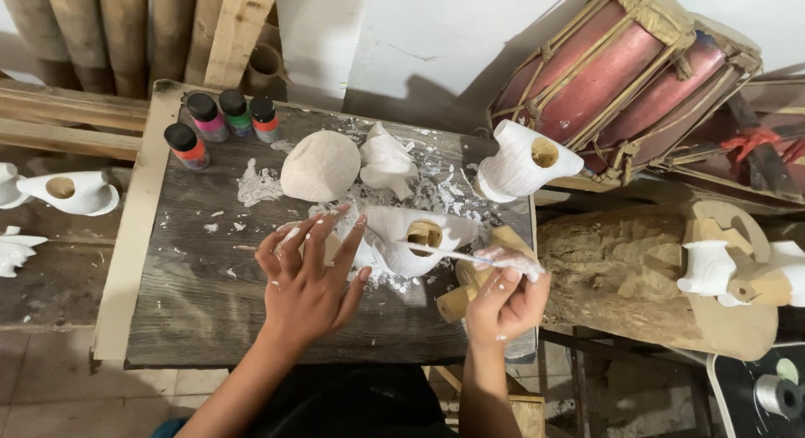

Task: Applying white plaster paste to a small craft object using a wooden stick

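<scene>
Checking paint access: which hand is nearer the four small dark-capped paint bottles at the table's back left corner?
Left. The left hand lies spread on the table just in front of and right of the paint bottles; the right hand, holding a thin brush, is much farther right.

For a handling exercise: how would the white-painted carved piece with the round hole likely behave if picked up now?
The carved piece looks rigid, probably wood. Its white coat may be wet and slippery, since the brush in the right hand touches it. Its curved form might rock; the left hand steadies it.
</scene>
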